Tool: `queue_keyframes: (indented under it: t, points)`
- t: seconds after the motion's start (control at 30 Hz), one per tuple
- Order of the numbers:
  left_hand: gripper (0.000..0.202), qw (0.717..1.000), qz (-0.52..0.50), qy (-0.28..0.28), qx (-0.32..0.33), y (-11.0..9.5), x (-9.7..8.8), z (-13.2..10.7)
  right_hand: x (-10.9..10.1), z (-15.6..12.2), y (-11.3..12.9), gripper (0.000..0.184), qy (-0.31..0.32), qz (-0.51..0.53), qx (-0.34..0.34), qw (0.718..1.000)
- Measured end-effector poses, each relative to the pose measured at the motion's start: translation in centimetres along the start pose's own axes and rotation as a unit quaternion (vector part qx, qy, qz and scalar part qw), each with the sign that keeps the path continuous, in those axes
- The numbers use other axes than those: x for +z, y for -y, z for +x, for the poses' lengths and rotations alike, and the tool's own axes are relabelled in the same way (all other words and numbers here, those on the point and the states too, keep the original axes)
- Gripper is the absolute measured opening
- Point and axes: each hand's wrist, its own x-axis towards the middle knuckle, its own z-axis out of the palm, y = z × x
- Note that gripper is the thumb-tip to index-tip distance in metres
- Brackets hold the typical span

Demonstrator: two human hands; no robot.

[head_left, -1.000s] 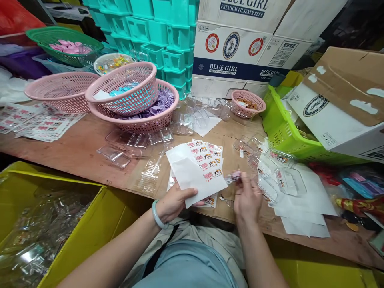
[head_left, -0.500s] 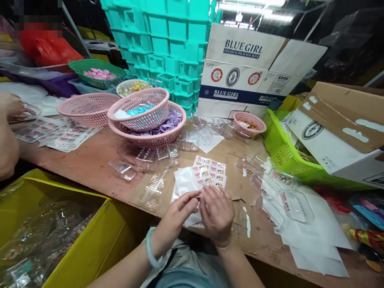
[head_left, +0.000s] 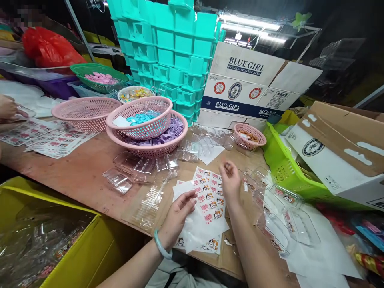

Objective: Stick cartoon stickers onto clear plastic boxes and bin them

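Observation:
My left hand (head_left: pixel 181 213), a pale green bangle (head_left: pixel 163 244) at its wrist, is over white backing paper (head_left: pixel 195 228). Its fingers are gently bent, with a gap to the thumb, and nothing shows in them. Beside and partly beneath the paper lies a sticker sheet (head_left: pixel 211 196) printed with cats and pink lettering. My right hand (head_left: pixel 231 182) is raised just past the sheet's right edge. Its fingers are curled away and blurred, so whether they hold anything is unclear. Clear plastic boxes (head_left: pixel 300 226) with cat stickers lie to its right.
Pink baskets (head_left: pixel 120 146) with purple and blue pieces stand behind clear plastic trays (head_left: pixel 141 170). A small pink basket (head_left: pixel 250 142) holds brownish pieces. Turquoise crates (head_left: pixel 186 52), a carton (head_left: pixel 237 92) and a green basket (head_left: pixel 285 160) border the table. Another person's hand (head_left: pixel 7 108) is far left.
My hands, together over the sheet before, are now apart. The right hand has moved forward and to the right, uncovering more of the stickers. My left hand has shifted slightly toward me.

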Motion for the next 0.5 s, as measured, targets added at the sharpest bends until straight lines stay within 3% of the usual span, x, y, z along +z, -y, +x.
queue_keyframes:
  t: [0.13,0.27,0.37,0.5]
  points:
    - [0.041,0.999,0.027,0.041,-0.024,0.3,0.0,-0.2,5.4,6.6,-1.9,0.095,0.067,-0.139,-0.115,0.981]
    - [0.040,0.997,0.047,0.051,-0.036,0.4,0.0,-0.2,9.4,9.6,-3.7,0.099,0.084,-0.189,-0.116,0.971]
    - [0.040,0.997,0.049,0.049,-0.033,0.4,-0.2,0.3,10.2,10.8,-4.5,0.103,0.060,-0.174,-0.067,0.981]
    - [0.040,0.997,0.040,0.063,-0.025,-0.2,0.0,1.2,8.0,11.6,-5.2,0.108,0.010,-0.126,-0.008,0.992]
